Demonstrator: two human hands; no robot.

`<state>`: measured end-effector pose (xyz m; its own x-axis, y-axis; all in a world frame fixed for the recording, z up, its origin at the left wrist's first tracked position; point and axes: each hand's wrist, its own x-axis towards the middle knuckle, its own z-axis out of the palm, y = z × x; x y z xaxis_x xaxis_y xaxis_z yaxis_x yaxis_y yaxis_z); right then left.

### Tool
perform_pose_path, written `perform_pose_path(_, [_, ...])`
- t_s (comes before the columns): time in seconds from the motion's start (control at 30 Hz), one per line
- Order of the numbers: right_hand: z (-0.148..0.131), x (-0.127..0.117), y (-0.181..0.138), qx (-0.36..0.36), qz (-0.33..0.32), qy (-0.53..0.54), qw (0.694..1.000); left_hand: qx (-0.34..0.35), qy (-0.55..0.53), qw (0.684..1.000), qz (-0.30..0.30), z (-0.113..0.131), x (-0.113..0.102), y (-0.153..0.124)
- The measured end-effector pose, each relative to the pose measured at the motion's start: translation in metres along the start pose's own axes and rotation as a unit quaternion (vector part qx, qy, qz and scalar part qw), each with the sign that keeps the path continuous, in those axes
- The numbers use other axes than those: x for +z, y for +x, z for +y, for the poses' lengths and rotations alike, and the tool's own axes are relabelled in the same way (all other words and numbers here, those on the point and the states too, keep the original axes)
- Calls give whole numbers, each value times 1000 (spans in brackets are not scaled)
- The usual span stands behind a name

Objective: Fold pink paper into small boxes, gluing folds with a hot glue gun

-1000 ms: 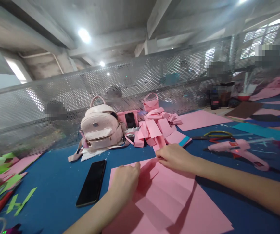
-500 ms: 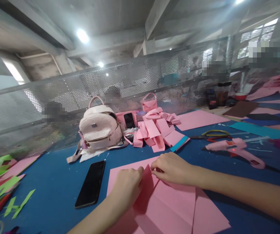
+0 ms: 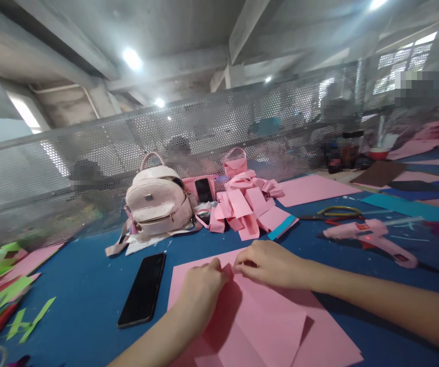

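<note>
Both of my hands work at the far end of a creased sheet of pink paper (image 3: 265,321), which lies over more pink sheets on the blue table. My left hand (image 3: 200,290) is closed, thumb and fingers pinching the sheet near its top. Close beside it, my right hand (image 3: 269,262) also pinches the paper, its fingertips almost meeting the left thumb. The sheet's lower right corner lifts off the layer below. A black phone (image 3: 143,290) lies left of the paper. Some of the pinched edge is hidden by my fingers.
Behind the paper sit a pale pink backpack (image 3: 158,201) and a heap of folded pink paper pieces (image 3: 242,209). Scissors (image 3: 334,213) and a pink glue gun (image 3: 372,237) lie at right. Green paper strips (image 3: 36,318) are at left. A perforated metal screen (image 3: 212,132) spans the back.
My hands stay near the same spot and still pinch the pink paper. The sheet has shifted and opened somewhat, and its lower right corner now stands up.
</note>
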<state>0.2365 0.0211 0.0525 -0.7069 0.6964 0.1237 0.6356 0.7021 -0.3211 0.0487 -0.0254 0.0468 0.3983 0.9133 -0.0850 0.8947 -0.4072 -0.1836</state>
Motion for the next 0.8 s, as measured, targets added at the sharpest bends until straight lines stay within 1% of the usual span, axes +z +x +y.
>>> perform_pose_path(0.1, [5, 1, 1, -11, 0, 25, 1000, 15, 0, 1000, -2, -1, 5, 0])
perform_pose_path(0.27, [16, 7, 7, -23, -37, 148, 988, 34, 2, 999, -8, -2, 10, 1])
perform_pose_path(0.37, [23, 12, 10, -11, -57, 224, 973, 42, 6, 999, -13, -3, 8, 0])
perform_pose_path(0.5, [27, 17, 13, 36, -88, 299, 950, 53, -1, 999, -11, -7, 8, -1])
perform_pose_path(0.57, [26, 18, 13, 47, -94, 324, 940, 58, -27, 998, 1, -12, 10, -2])
perform_pose_path(0.67, [22, 19, 12, 39, -95, 349, 932, 77, -90, 993, 22, -22, 15, -1])
perform_pose_path(0.8, [18, 25, 13, 28, -79, 353, 932, 101, -149, 983, 24, -33, 18, 1])
